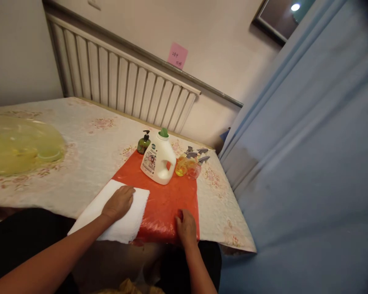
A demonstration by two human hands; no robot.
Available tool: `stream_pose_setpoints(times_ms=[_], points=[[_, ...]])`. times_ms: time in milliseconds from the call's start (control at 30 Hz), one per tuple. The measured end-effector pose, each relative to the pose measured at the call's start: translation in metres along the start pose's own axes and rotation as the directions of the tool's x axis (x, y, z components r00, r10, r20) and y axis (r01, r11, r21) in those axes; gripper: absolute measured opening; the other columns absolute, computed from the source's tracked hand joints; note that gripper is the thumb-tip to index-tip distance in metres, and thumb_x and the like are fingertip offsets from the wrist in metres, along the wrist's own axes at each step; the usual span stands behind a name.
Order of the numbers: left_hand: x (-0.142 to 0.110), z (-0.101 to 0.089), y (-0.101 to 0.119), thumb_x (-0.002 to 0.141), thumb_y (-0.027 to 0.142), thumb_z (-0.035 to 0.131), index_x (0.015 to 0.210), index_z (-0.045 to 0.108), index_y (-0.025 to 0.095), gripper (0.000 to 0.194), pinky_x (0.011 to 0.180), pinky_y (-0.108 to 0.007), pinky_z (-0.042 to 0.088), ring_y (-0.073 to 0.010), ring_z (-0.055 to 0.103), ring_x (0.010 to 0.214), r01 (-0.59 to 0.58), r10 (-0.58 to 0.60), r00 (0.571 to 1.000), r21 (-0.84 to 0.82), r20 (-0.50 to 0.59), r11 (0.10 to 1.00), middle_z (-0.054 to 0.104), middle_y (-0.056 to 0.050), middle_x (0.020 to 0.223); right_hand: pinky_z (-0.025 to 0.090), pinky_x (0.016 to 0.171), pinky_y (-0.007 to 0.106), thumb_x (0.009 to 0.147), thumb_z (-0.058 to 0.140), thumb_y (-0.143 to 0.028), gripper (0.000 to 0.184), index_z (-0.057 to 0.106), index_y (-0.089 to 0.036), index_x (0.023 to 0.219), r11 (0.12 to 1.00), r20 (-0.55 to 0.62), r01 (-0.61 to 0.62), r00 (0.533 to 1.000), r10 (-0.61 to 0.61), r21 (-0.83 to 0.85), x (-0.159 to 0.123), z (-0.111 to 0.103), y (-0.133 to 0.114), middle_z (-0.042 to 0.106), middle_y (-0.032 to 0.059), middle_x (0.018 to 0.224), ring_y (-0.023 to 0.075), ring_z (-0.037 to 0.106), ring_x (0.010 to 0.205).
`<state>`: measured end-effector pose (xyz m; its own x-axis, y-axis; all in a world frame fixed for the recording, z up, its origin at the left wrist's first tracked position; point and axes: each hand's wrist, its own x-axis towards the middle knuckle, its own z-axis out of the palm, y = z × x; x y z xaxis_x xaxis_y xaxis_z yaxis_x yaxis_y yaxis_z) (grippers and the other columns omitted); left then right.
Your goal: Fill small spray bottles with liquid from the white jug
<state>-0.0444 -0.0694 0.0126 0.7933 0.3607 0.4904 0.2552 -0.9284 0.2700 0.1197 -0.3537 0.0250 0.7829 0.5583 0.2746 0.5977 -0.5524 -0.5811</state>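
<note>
Left hand (120, 202) on cloth (131, 222) (white)

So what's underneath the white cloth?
A red sheet shows along the right edge of the white cloth and appears to run beneath it. Anything else under there is covered and can't be seen.

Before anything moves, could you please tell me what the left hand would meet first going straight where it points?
The left hand would likely meet the white plastic jug with the green top, though depth is hard to judge.
</note>
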Motion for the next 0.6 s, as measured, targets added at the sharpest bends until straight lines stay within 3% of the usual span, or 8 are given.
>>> stream_pose_setpoints(times_ms=[233, 600], points=[[0.001, 0.010, -0.010, 0.087, 0.021, 0.044, 0.103, 0.066, 0.014, 0.029, 0.096, -0.046, 0.047, -0.0311, 0.059, 0.108, -0.016, 0.016, 1.000, 0.007, -0.006, 1.000, 0.067, -0.016, 0.111, 0.050, 0.095, 0.037, 0.079, 0.060, -0.013, 0.031, 0.068, -0.019, 0.109, 0.999, 0.031, 0.041, 0.999, -0.041, -0.015, -0.015, 0.002, -0.009, 0.069, 0.0099, 0.109, 0.0248, 0.064, 0.104], [0.002, 0.009, -0.012, 0.088, 0.028, 0.042, 0.105, 0.067, 0.015, 0.033, 0.098, -0.049, 0.046, -0.0332, 0.061, 0.109, -0.029, 0.029, 1.000, 0.019, -0.013, 0.999, 0.069, -0.017, 0.114, 0.053, 0.091, 0.039, 0.077, 0.061, -0.007, 0.036, 0.065, -0.016, 0.111, 0.993, 0.001, 0.118, 0.993, -0.118, -0.003, -0.024, 0.004, -0.017, 0.069, 0.0112, 0.108, 0.0253, 0.065, 0.102]])
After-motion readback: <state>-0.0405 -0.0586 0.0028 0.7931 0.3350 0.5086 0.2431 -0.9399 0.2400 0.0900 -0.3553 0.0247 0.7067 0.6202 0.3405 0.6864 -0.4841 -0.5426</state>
